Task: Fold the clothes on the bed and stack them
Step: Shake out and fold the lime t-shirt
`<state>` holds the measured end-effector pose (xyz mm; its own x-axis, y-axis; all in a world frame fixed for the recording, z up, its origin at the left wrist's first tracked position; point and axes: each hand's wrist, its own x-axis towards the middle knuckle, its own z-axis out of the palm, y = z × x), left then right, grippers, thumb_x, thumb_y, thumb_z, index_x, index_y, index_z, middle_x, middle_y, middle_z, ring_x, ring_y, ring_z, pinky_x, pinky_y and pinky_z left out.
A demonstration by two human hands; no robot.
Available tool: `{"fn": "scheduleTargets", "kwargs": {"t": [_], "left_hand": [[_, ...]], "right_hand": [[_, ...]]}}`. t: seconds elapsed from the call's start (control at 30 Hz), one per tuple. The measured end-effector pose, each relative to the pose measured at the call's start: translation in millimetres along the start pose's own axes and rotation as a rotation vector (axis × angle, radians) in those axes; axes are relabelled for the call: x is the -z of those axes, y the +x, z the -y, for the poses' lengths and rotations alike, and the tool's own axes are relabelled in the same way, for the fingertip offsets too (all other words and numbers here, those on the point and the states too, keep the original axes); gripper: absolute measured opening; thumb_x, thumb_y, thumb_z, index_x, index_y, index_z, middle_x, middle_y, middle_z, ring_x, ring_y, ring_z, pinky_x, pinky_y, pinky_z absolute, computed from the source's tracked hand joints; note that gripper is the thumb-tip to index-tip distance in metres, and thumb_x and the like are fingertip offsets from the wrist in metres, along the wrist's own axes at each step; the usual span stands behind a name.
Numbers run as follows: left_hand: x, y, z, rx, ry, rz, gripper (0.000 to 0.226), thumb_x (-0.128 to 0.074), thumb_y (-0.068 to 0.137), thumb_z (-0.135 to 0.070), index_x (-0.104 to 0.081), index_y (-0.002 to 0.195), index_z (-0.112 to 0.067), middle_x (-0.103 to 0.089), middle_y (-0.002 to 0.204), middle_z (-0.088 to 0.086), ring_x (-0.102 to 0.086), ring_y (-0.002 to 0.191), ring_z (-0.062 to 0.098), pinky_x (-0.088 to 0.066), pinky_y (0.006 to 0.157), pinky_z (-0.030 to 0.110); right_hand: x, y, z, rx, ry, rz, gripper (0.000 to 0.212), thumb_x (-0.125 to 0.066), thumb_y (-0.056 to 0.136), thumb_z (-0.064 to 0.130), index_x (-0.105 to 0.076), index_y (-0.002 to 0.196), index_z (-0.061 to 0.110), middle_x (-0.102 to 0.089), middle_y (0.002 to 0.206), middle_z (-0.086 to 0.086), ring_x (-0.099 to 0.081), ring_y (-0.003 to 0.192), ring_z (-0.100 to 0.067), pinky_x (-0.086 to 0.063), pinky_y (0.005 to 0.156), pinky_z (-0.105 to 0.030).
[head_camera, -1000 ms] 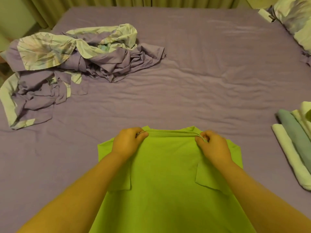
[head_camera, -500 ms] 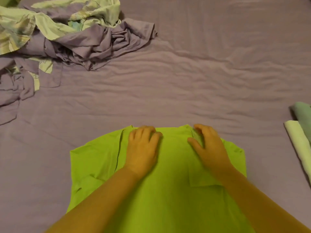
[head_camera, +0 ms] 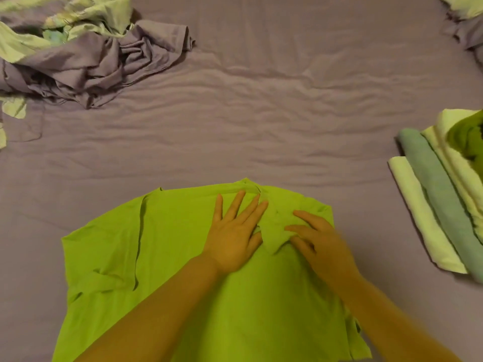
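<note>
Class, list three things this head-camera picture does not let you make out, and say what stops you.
1. Lower hem of the green shirt: cut off by the bottom edge.
2. Right hand: blurred, so its grip on the fabric is unclear.
3. Folded stack: its far side is cut off by the right edge.
</note>
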<state>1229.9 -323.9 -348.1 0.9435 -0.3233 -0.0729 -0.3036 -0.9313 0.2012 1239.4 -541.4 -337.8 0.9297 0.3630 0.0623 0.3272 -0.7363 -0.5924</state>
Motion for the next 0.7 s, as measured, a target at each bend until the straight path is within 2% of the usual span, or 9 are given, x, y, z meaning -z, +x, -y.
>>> {"fn": "scheduleTargets", "kwargs": {"t": [0.07, 0.17, 0.23, 0.3, 0.37, 0.43, 0.5, 0.6, 0.7], "left_hand": [[0.4, 8.5, -5.4, 0.046, -0.044, -0.017, 0.063, -0.022, 0.096, -0.058, -0.028, 0.148, -0.023, -0.042, 0.147, -0.004, -0.027, 0.142, 0.030, -0.009, 0.110, 0.057], [-0.4, 23.7, -14.8, 0.086, -0.096, -0.010, 0.072, -0.011, 0.094, -0.065, -0.022, 0.150, -0.021, -0.035, 0.152, -0.002, -0.021, 0.144, 0.028, -0.009, 0.115, 0.058], [-4.8, 31.7, -18.7, 0.081, -0.039, 0.005, 0.071, -0.011, 0.095, -0.064, -0.027, 0.148, -0.021, -0.037, 0.151, 0.001, -0.025, 0.142, 0.031, -0.016, 0.113, 0.062], [-10.9, 37.9, -18.4, 0.068, 0.032, 0.022, 0.068, -0.010, 0.096, -0.062, -0.037, 0.144, -0.022, -0.040, 0.149, 0.005, -0.030, 0.140, 0.035, -0.019, 0.110, 0.064], [-15.7, 41.4, -16.5, 0.062, 0.069, 0.013, 0.067, -0.010, 0.097, -0.061, -0.041, 0.143, -0.023, -0.038, 0.150, 0.006, -0.028, 0.140, 0.037, -0.017, 0.106, 0.063], [-16.3, 41.5, -16.5, 0.062, 0.071, -0.004, 0.066, -0.013, 0.097, -0.060, -0.041, 0.143, -0.023, -0.036, 0.151, 0.007, -0.026, 0.141, 0.037, -0.017, 0.106, 0.063], [-15.5, 38.6, -15.5, 0.051, 0.073, -0.015, 0.064, -0.013, 0.098, -0.058, -0.041, 0.143, -0.023, -0.034, 0.152, 0.008, -0.025, 0.141, 0.037, -0.018, 0.106, 0.062], [-12.5, 23.5, -7.9, 0.049, 0.076, -0.009, 0.062, -0.013, 0.099, -0.055, -0.041, 0.144, -0.023, -0.034, 0.152, 0.009, -0.025, 0.142, 0.037, -0.020, 0.107, 0.060], [-8.9, -3.2, 4.4, 0.057, 0.074, 0.006, 0.060, -0.014, 0.100, -0.053, -0.038, 0.145, -0.021, -0.033, 0.152, 0.010, -0.026, 0.141, 0.036, -0.019, 0.109, 0.057]], "right_hand": [[10.8, 10.4, 4.0, -0.246, 0.190, -0.161, 0.030, -0.048, 0.088, 0.034, -0.070, 0.089, 0.013, -0.067, 0.098, -0.008, -0.058, 0.093, -0.019, -0.042, 0.082, -0.027], [27.4, 27.8, -6.3, -0.501, 0.268, -0.279, 0.033, -0.052, 0.096, 0.031, -0.050, 0.067, 0.015, -0.049, 0.062, -0.002, -0.046, 0.062, -0.018, -0.031, 0.059, -0.037], [34.7, 36.4, -17.9, -0.573, 0.202, -0.261, 0.024, -0.050, 0.097, 0.028, -0.060, 0.084, 0.009, -0.057, 0.072, -0.009, -0.055, 0.072, -0.027, -0.033, 0.060, -0.038], [37.7, 42.8, -22.0, -0.596, 0.094, -0.290, 0.022, -0.048, 0.098, 0.024, -0.061, 0.109, 0.010, -0.063, 0.099, -0.011, -0.058, 0.093, -0.032, -0.038, 0.069, -0.037], [32.0, 46.7, -15.2, -0.400, -0.060, -0.342, 0.029, -0.046, 0.097, 0.023, -0.059, 0.118, 0.007, -0.061, 0.115, -0.015, -0.054, 0.105, -0.036, -0.038, 0.084, -0.040], [11.9, 38.3, -10.5, -0.087, -0.257, -0.211, 0.040, -0.039, 0.097, 0.033, -0.056, 0.124, 0.009, -0.058, 0.125, -0.017, -0.048, 0.116, -0.035, -0.033, 0.095, -0.041], [-10.3, 21.5, -15.8, 0.084, -0.417, -0.014, 0.048, -0.026, 0.100, 0.046, -0.046, 0.134, 0.020, -0.051, 0.138, -0.013, -0.037, 0.130, -0.030, -0.028, 0.105, -0.048], [-20.6, 10.8, -17.6, 0.018, -0.553, 0.065, 0.055, -0.018, 0.099, 0.054, -0.040, 0.140, 0.024, -0.046, 0.143, -0.009, -0.031, 0.137, -0.031, -0.021, 0.108, -0.058], [-24.3, 19.1, 7.9, -0.005, -0.572, 0.070, 0.058, -0.026, 0.095, 0.053, -0.047, 0.137, 0.018, -0.046, 0.142, -0.014, -0.036, 0.135, -0.036, -0.017, 0.109, -0.060]]}}
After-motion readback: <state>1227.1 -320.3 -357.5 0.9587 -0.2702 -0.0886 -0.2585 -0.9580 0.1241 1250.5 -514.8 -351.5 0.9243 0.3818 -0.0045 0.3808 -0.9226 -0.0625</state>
